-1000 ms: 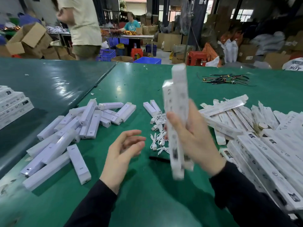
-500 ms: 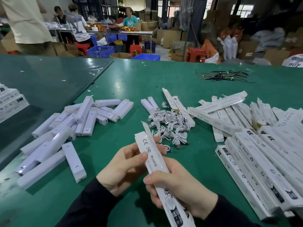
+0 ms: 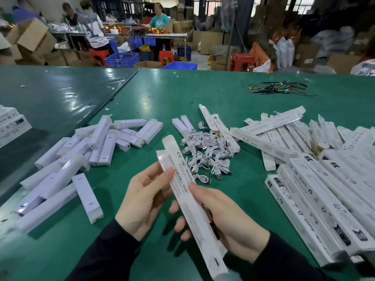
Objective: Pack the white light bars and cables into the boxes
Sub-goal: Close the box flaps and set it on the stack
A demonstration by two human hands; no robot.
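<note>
Both hands grasp one box (image 3: 192, 201): left hand (image 3: 146, 197) pinching near the open flap, right hand (image 3: 227, 218) gripping midway. Best squeeze it square before loading.

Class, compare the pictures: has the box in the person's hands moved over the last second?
Yes. The box, earlier raised upright over the cable pile in the right hand alone, has come down nearer the person; both hands now hold it, left hand included.

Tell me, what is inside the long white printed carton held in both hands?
The long white printed carton, held by the left hand and right hand, has its far flap standing open, but the inside is hidden from this angle, so any contents cannot be told.
</note>
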